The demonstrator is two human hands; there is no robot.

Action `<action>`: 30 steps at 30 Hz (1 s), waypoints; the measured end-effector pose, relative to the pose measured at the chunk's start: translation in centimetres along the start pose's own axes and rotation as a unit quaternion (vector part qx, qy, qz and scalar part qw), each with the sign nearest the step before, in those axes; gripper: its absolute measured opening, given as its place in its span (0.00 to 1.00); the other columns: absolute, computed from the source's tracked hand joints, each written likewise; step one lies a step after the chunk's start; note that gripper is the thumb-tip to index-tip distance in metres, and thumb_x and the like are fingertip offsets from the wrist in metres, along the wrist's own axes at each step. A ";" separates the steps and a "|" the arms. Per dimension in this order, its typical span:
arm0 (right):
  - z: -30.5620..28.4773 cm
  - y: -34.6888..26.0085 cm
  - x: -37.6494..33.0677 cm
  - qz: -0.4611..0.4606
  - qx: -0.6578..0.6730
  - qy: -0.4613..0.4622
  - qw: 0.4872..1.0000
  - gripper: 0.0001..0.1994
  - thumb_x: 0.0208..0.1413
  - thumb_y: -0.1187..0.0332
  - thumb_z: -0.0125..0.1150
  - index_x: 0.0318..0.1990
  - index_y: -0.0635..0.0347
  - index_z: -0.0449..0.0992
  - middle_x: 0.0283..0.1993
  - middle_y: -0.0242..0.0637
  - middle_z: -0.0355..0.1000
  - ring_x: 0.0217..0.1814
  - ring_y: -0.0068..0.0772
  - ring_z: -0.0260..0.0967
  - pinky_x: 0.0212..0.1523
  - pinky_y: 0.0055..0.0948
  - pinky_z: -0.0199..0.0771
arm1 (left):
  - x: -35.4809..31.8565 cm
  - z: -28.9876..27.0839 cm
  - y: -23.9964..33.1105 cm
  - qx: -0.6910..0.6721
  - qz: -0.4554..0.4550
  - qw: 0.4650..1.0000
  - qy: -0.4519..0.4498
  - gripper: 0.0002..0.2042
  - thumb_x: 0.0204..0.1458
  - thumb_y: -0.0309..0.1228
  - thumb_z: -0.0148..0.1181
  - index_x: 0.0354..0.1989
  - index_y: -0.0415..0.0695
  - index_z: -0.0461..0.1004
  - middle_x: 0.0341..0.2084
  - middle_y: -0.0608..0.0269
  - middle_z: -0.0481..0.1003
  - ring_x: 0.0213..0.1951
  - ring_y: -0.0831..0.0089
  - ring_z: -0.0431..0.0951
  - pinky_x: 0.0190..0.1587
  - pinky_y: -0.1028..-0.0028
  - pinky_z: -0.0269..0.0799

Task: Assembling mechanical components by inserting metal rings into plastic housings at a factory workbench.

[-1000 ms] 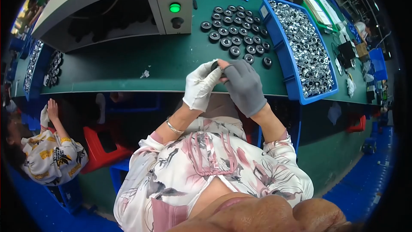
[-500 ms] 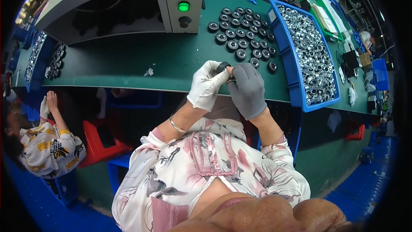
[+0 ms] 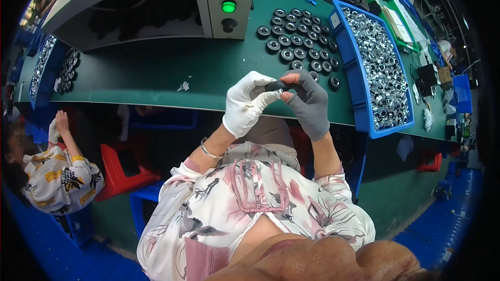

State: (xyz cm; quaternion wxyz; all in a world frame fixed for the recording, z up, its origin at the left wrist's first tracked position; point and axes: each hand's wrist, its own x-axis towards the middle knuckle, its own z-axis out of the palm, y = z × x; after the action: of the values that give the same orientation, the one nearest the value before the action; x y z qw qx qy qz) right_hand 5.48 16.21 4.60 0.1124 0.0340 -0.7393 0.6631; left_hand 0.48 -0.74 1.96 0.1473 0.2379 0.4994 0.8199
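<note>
In a white glove, my left hand [image 3: 247,103] pinches a small black wheel [image 3: 276,86] above the table's near edge. My right hand [image 3: 311,105], in a grey glove with bare fingertips, closes on the wheel's other side. A small shiny metal piece shows at the wheel's lower edge between the two hands; how it sits there is hard to make out. Beyond my hands, several black wheels [image 3: 299,53] with shiny centres lie in loose rows on the green table. A blue bin [image 3: 356,93] heaped with small silvery metal parts [image 3: 383,67] stands to their right.
At the back left stands a pale machine [image 3: 220,0] with a red and a green light. More black wheels [image 3: 67,73] and another blue bin [image 3: 47,86] are at far left, where a co-worker [image 3: 62,171] sits. A red stool [image 3: 117,177] stands below the table.
My hands have turned the wheel, and my right fingers have opened out from a tight curl to grip its edge. The view has shifted slightly.
</note>
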 end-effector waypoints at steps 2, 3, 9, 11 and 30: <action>0.3 0.1 0.2 0.006 0.044 -0.003 0.999 0.14 0.52 0.77 0.69 0.46 0.66 0.75 0.45 0.31 0.68 0.46 0.21 0.67 0.50 0.21 0.69 | -0.2 0.3 0.0 0.084 0.081 0.993 0.033 0.08 0.56 0.20 0.64 0.44 0.35 0.75 0.39 0.62 0.74 0.41 0.76 0.78 0.47 0.77 0.74; 0.5 0.2 0.2 0.007 0.044 -0.003 0.999 0.14 0.52 0.77 0.69 0.46 0.66 0.75 0.45 0.31 0.68 0.46 0.21 0.67 0.50 0.21 0.69 | -0.3 0.2 0.0 0.083 0.080 0.993 0.033 0.08 0.56 0.20 0.64 0.44 0.35 0.75 0.39 0.62 0.74 0.41 0.76 0.78 0.47 0.77 0.74; 2.4 0.4 -0.1 -0.029 0.087 0.007 0.996 0.14 0.53 0.71 0.71 0.43 0.66 0.73 0.42 0.33 0.68 0.43 0.21 0.66 0.46 0.20 0.67 | -0.4 0.4 0.4 0.135 0.169 0.974 0.062 0.07 0.58 0.19 0.61 0.44 0.34 0.74 0.37 0.59 0.72 0.36 0.71 0.81 0.40 0.77 0.77; 2.9 0.8 -0.1 -0.083 -0.020 0.052 0.995 0.13 0.55 0.70 0.70 0.43 0.66 0.73 0.41 0.33 0.68 0.41 0.22 0.65 0.44 0.21 0.66 | -0.6 0.7 0.7 0.094 0.143 0.981 0.090 0.07 0.58 0.19 0.60 0.44 0.33 0.73 0.37 0.58 0.72 0.33 0.73 0.81 0.34 0.78 0.79; 3.6 0.2 0.5 0.034 0.086 0.044 0.995 0.15 0.57 0.78 0.61 0.52 0.69 0.75 0.47 0.32 0.72 0.47 0.19 0.70 0.47 0.21 0.73 | 0.0 -0.4 0.5 -0.030 -0.039 0.993 0.112 0.12 0.57 0.20 0.63 0.48 0.33 0.71 0.36 0.58 0.78 0.36 0.75 0.81 0.39 0.76 0.80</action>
State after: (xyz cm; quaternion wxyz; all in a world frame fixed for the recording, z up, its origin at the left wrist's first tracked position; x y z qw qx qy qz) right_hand 4.55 12.72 4.15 0.1186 -0.0107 -0.6748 0.7283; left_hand 0.23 -1.28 2.27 0.1293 0.1204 0.4971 0.8495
